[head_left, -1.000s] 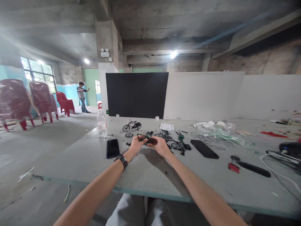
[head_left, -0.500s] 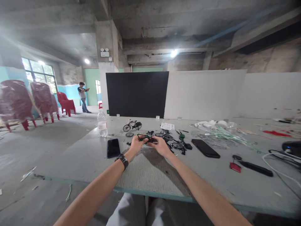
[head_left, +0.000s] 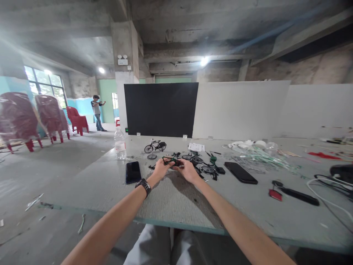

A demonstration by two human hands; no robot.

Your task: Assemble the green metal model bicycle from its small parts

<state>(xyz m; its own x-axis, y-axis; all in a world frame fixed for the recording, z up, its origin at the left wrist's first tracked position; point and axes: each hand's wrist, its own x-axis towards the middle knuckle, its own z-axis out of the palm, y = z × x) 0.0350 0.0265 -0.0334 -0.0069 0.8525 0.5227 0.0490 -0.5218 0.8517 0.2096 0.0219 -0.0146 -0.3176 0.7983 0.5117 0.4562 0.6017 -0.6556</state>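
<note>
Head view: left hand (head_left: 161,168) and right hand (head_left: 189,171) both closed on a small dark-green model bicycle frame (head_left: 171,161), held over the tabletop (head_left: 176,200); fingers hide most of it, probably a frame, hard to be sure; same two-hand grip as a second ago; person in the background (head_left: 96,112) now farther back, arms raised; black model bicycle (head_left: 154,147) stands beyond the hands; loose model wheels (head_left: 208,169) lie to the right; black smartphones (head_left: 133,172) sit on both sides; paper sheet (head_left: 196,147) has print too small to read.
</note>
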